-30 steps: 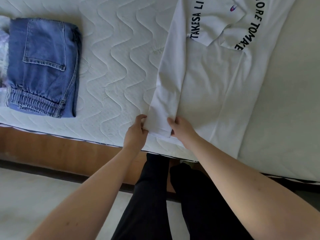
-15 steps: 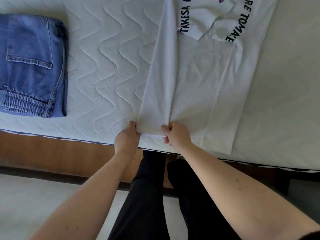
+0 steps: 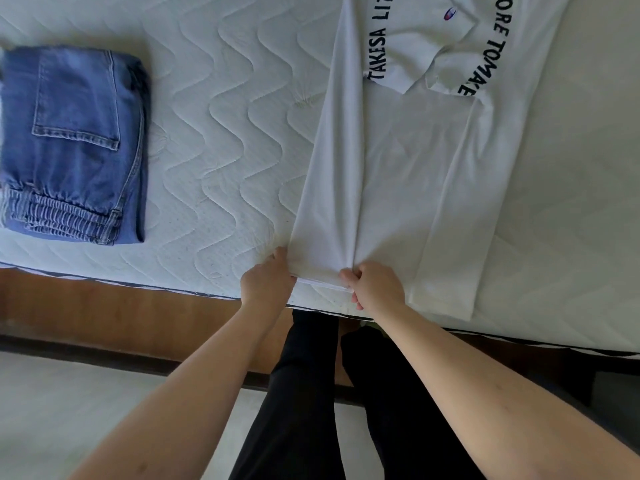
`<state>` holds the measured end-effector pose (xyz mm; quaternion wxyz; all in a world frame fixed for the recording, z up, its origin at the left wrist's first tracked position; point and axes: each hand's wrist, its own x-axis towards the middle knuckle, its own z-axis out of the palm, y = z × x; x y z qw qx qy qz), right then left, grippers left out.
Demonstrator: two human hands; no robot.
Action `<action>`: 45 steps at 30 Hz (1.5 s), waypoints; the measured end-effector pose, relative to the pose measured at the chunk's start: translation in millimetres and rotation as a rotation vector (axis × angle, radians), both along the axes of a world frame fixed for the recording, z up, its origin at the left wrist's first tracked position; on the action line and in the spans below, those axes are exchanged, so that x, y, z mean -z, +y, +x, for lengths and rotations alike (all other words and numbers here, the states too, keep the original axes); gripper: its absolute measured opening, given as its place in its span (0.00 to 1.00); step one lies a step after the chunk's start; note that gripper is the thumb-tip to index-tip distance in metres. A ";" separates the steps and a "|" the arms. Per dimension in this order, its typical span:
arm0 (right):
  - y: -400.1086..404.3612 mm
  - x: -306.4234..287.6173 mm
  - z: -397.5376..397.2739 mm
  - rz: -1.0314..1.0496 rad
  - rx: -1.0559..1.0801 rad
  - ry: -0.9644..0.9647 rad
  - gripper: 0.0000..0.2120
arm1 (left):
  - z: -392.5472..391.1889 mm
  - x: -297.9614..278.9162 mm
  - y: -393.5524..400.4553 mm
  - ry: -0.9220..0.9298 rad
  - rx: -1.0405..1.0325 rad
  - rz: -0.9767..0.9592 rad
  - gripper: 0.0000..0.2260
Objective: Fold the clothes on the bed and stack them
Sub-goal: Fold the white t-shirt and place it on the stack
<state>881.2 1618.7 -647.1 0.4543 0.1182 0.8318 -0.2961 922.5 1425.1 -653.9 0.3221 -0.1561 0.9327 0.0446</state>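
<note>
Jeans folded, well left of shirt on bed; left hand and right hand each pinch shirt's near hem; lift evenly, keep edges aligned, fold away.

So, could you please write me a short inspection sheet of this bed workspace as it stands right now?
Surface: white quilted mattress, wavy stitching, on a wooden bed frame.
Job's things: white T-shirt with dark lettering lies flat, both long sides folded inward, a sleeve folded over the chest; folded jeans lie apart at the far left.
Clutter: nothing seen.
Grippers: left hand and right hand each pinch the shirt's near hem at the mattress edge.
Cables: nothing seen.
Surroundings: pale floor; the person's legs in black trousers stand against the frame.
</note>
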 end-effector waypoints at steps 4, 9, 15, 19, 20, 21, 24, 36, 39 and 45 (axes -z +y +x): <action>-1.0 -0.2 -13.0 -0.002 -0.011 -0.013 0.21 | -19.5 -18.2 -16.4 -0.223 0.062 0.122 0.19; 4.3 -3.4 -49.6 -0.005 0.338 0.092 0.31 | -64.5 -36.0 -43.9 -0.368 0.091 0.167 0.12; -10.4 4.6 -121.1 -0.264 0.716 0.230 0.11 | -134.0 -34.7 -42.8 0.053 -0.047 0.392 0.08; -13.5 1.3 -171.4 -0.371 0.842 0.285 0.07 | -177.0 -36.1 -37.3 0.195 0.020 0.501 0.09; -14.2 -0.7 -182.4 -0.386 0.850 0.297 0.07 | -187.9 -37.3 -36.9 0.221 0.049 0.512 0.10; -15.1 -1.8 -193.5 -0.394 0.848 0.306 0.06 | -198.7 -38.4 -36.4 0.246 0.068 0.523 0.11; -19.3 -4.2 -231.4 -0.368 0.856 0.306 0.01 | -230.7 -36.4 -32.5 0.291 0.096 0.573 0.15; -20.9 -15.0 -337.2 -0.211 0.894 0.240 0.10 | -336.5 -4.9 -9.4 0.339 -0.096 0.544 0.26; -4.0 -22.9 -339.4 -0.095 0.571 0.660 0.12 | -363.8 -2.1 -8.3 0.324 -0.337 0.553 0.22; 29.3 -3.0 -326.1 0.036 0.490 0.539 0.10 | -402.1 6.5 -12.0 0.327 -0.452 0.556 0.14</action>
